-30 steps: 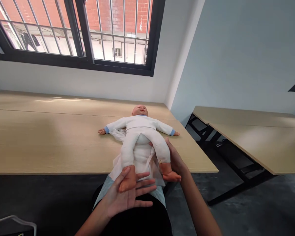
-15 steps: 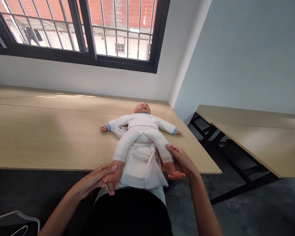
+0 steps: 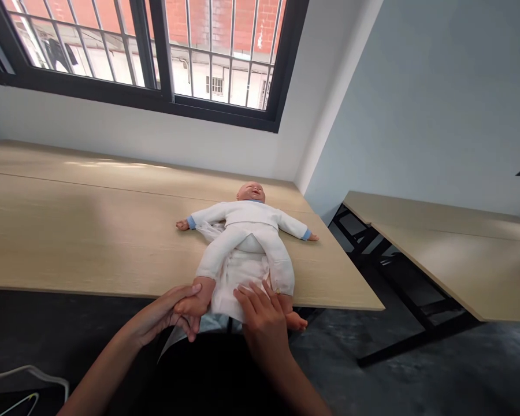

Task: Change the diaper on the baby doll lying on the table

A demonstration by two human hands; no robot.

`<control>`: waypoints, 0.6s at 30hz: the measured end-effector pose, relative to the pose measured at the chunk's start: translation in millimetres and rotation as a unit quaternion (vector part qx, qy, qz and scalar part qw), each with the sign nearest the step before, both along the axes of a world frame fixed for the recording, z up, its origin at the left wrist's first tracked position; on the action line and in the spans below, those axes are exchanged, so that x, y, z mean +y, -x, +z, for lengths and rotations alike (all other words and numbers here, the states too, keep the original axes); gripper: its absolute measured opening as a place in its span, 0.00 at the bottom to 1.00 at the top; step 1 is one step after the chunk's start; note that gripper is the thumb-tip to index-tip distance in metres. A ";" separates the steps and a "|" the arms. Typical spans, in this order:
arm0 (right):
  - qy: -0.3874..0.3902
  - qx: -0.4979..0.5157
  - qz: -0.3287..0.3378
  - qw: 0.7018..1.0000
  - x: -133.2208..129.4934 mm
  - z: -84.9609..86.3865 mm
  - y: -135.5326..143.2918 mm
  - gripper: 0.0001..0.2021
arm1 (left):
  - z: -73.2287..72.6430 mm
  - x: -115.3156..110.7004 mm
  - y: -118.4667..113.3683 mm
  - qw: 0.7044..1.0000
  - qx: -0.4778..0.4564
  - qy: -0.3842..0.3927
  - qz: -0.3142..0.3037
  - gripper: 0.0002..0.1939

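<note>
A baby doll (image 3: 251, 215) in a white suit with blue cuffs lies on its back on the wooden table (image 3: 125, 242), legs toward me. Its feet reach the front edge. Between its legs a white diaper (image 3: 231, 280) is spread out, the lower end hanging at that edge. My left hand (image 3: 177, 309) is closed round the doll's foot on the left. Across the diaper's lower right part lies my right hand (image 3: 262, 312), palm down with fingers stretched and slightly apart, beside the doll's other leg. It covers that part of the diaper.
A bunched white plastic bag (image 3: 210, 230) lies under the doll's arm at left. A second table (image 3: 455, 254) with black legs stands to the right. Behind the table are a wall and a barred window (image 3: 212, 104). A white curved frame (image 3: 30, 370) shows at lower left.
My right hand has left the doll's right-side leg and moved left onto the diaper. That leg has shifted inward. My left hand still holds the other foot.
</note>
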State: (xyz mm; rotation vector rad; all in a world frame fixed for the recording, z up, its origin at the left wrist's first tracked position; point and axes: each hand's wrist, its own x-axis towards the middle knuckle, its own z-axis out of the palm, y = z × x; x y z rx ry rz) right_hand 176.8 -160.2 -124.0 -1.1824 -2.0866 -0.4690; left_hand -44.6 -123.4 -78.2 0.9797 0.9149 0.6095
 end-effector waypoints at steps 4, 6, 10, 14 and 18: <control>-0.031 -0.035 -0.006 0.999 15.9 47.9 -17.1 0.19 | -1.0 0.7 0.1 1.000 -0.003 0.006 0.008 0.24; -0.022 -0.103 -0.023 0.994 32.5 79.9 -20.2 0.17 | -4.7 -0.3 -2.7 1.000 0.000 0.000 0.008 0.26; 0.048 -0.202 -0.067 0.976 90.4 135.3 -18.1 0.17 | -15.4 -3.7 -11.1 1.000 -0.003 -0.015 -0.010 0.28; 0.121 -0.198 -0.086 0.969 162.1 157.9 -23.7 0.15 | -24.2 -7.7 -20.0 0.999 -0.024 -0.011 -0.040 0.26; 0.242 -0.085 -0.039 0.966 215.2 137.9 -42.7 0.15 | -34.7 -7.9 -26.5 0.998 -0.014 0.003 -0.067 0.26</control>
